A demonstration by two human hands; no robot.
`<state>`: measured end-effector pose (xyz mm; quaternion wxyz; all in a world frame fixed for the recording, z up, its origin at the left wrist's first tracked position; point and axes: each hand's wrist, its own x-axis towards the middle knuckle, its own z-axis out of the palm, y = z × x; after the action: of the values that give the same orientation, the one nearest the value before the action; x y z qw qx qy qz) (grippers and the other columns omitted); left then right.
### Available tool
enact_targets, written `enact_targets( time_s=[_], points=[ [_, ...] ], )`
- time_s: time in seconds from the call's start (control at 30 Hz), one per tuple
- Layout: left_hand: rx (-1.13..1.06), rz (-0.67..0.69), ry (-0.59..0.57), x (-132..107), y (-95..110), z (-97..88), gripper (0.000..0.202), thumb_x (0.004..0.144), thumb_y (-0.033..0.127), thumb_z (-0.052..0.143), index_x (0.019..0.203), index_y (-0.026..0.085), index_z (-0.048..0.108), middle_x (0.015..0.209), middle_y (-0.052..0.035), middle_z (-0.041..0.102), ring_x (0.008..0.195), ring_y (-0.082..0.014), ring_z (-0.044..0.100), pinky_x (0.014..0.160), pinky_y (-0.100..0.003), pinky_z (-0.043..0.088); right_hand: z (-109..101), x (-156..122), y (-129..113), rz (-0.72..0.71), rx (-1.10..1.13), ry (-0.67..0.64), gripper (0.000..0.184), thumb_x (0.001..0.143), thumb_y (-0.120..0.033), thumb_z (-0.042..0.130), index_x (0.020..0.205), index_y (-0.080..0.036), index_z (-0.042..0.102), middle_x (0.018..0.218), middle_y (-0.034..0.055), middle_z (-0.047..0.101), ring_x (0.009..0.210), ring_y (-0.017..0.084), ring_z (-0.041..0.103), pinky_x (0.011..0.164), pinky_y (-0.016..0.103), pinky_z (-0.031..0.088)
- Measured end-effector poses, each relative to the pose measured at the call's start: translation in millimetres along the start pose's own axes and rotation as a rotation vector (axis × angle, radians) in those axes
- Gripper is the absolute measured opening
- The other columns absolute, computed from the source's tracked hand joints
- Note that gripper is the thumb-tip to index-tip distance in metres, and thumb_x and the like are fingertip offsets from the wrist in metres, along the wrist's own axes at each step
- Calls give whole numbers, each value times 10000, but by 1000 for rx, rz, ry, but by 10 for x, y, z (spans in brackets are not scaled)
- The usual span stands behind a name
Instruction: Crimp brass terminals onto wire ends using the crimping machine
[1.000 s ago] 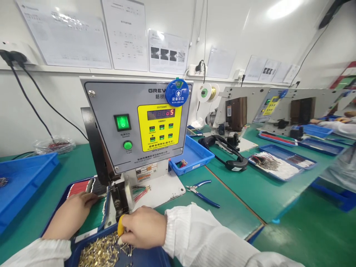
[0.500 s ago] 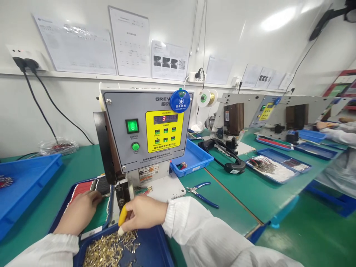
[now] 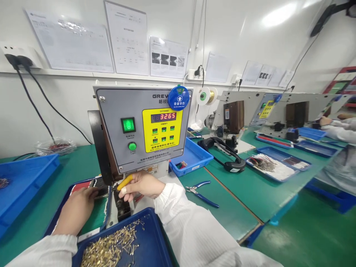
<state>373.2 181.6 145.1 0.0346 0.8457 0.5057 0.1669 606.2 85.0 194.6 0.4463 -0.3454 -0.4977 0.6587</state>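
My right hand (image 3: 142, 184) is raised in front of the grey crimping machine (image 3: 143, 126), just above its black tool head (image 3: 122, 207). Its yellow-capped finger and thumb are pinched; whether a small brass terminal sits between them I cannot make out. My left hand (image 3: 75, 208) lies on the blue tray of red and black wires (image 3: 83, 187) left of the machine, fingers curled on the wire bundle. A blue tray of loose brass terminals (image 3: 111, 246) sits at the near edge below both hands. The machine's counter reads 3265.
Blue-handled pliers (image 3: 200, 193) lie on the green mat to the right. A small blue tray (image 3: 191, 155) stands behind them and an empty blue bin (image 3: 25, 181) at far left. Further right are a black headset (image 3: 226, 154), more machines, trays, and another person's hands (image 3: 330, 122).
My right hand has lifted from the terminal tray up to the machine's tool head. The left hand stays on the wires. The counter display now shows 3265.
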Motion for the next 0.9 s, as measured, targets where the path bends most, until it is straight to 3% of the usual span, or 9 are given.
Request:
enact_targets(
  time_s=[0.17, 0.37, 0.67, 0.8, 0.9],
  points=[
    [81, 75, -52, 82, -48, 12, 420, 825, 295, 337, 895, 181, 735, 958, -96, 722, 924, -257, 639, 843, -354, 451, 44, 95, 86, -33, 28, 162, 233, 709, -305, 765, 751, -109, 645, 650, -2, 667, 519, 78, 604, 513, 204, 476],
    [113, 84, -75, 127, -109, 85, 426, 860, 313, 325, 901, 180, 728, 962, -87, 717, 925, -248, 630, 831, -350, 445, 83, 151, 155, -61, -154, 309, 88, 783, -147, 680, 724, -147, 615, 582, -55, 613, 476, 55, 554, 462, 163, 432],
    [51, 96, -73, 114, -102, 61, 399, 817, 340, 363, 870, 195, 731, 1000, -84, 714, 983, -266, 621, 902, -380, 435, 40, 148, 175, -97, -176, 283, 126, 843, -131, 590, 724, -164, 568, 627, -59, 599, 458, 43, 503, 442, 153, 429],
    [35, 38, -91, 116, -75, 54, 399, 818, 337, 356, 849, 186, 724, 970, -91, 718, 929, -262, 634, 860, -372, 453, 46, 146, 183, -98, -176, 298, 119, 854, -144, 579, 739, -167, 558, 636, -56, 596, 448, 40, 486, 439, 151, 440],
    [37, 42, -43, 116, -62, 67, 386, 811, 302, 354, 826, 182, 720, 932, -89, 724, 899, -247, 641, 822, -350, 464, 57, 138, 180, -102, -187, 304, 120, 855, -148, 583, 741, -170, 553, 643, -53, 594, 442, 38, 478, 436, 148, 443]
  ],
)
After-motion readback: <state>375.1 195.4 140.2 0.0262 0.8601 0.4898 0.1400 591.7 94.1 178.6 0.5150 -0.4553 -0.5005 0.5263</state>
